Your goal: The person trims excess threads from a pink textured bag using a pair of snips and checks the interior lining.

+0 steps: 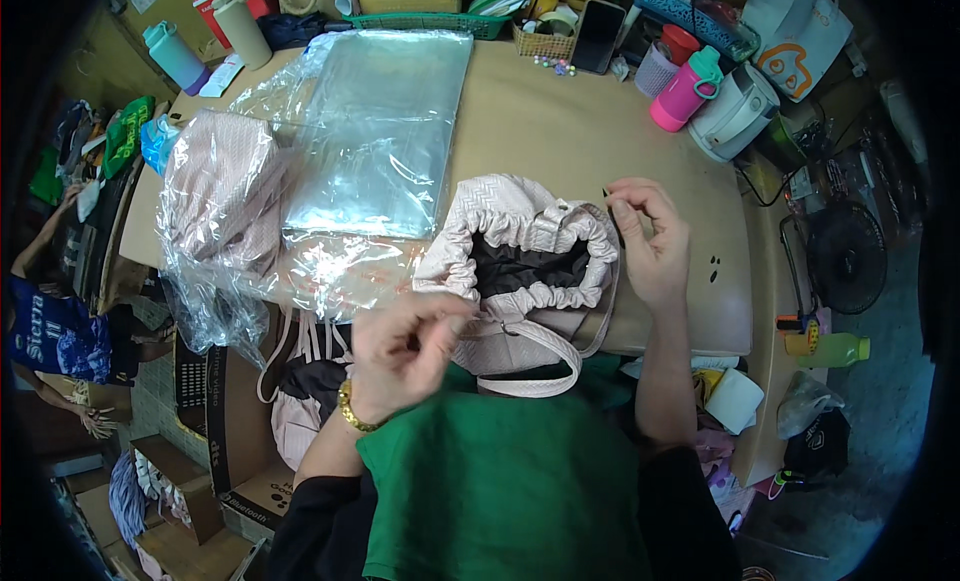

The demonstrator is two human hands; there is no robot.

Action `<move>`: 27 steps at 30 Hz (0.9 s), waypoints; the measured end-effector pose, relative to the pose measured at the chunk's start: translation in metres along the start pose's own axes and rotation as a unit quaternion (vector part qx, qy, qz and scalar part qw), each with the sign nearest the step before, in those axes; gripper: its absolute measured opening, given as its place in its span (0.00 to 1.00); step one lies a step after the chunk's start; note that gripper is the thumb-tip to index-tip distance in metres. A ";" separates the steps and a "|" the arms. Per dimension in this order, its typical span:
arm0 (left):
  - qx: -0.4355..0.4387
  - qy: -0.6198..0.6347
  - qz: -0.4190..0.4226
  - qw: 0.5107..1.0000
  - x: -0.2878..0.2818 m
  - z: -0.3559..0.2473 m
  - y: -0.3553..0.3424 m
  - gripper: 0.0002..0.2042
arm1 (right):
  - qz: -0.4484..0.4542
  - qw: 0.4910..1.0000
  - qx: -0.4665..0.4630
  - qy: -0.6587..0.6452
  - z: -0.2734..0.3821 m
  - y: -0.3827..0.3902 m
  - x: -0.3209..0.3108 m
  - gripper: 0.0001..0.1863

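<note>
The work surface is a tan-covered table (570, 116) in a cluttered room. At far lower left, an open carton (207, 506) contains pale ruffled goods. On the table's left side, a clear plastic bag (205, 303) encloses a pale pink textured bag (222, 181); beside it lies a stack of clear plastic sleeves (375, 131). The left hand (405, 351), wearing a gold-coloured band, is at the near-left edge of a pink gathered-mouth handbag (492, 196). Its thumb and fingers are drawn close; whether they grip anything cannot be told. The handbag lies at the table's near edge, mouth open, dark lining (525, 266) exposed, strap toward the wearer. Behind, a small woven basket (538, 47) holds a tape roll (557, 22). The right hand (655, 241) is raised just right of the handbag, thumb and forefinger narrowly spaced; any hold cannot be confirmed.
</note>
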State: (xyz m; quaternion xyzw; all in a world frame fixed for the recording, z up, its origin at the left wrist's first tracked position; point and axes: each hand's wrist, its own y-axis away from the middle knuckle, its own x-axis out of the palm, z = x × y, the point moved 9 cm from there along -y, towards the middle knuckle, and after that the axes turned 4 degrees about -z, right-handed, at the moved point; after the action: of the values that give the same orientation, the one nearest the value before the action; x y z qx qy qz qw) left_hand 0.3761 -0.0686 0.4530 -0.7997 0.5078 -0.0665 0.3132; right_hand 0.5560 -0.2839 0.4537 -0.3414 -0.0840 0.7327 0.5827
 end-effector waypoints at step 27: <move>0.181 -0.259 0.418 0.852 0.138 -0.010 0.010 0.06 | 0.522 0.791 -0.142 0.287 0.049 -0.001 0.112 0.13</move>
State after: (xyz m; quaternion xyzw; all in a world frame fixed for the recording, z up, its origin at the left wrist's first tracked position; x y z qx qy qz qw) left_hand 0.4297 -0.1935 0.4266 -0.4293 0.6734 0.1898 0.5712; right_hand 0.5180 -0.1682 0.4463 -0.6066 0.1751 0.7736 0.0544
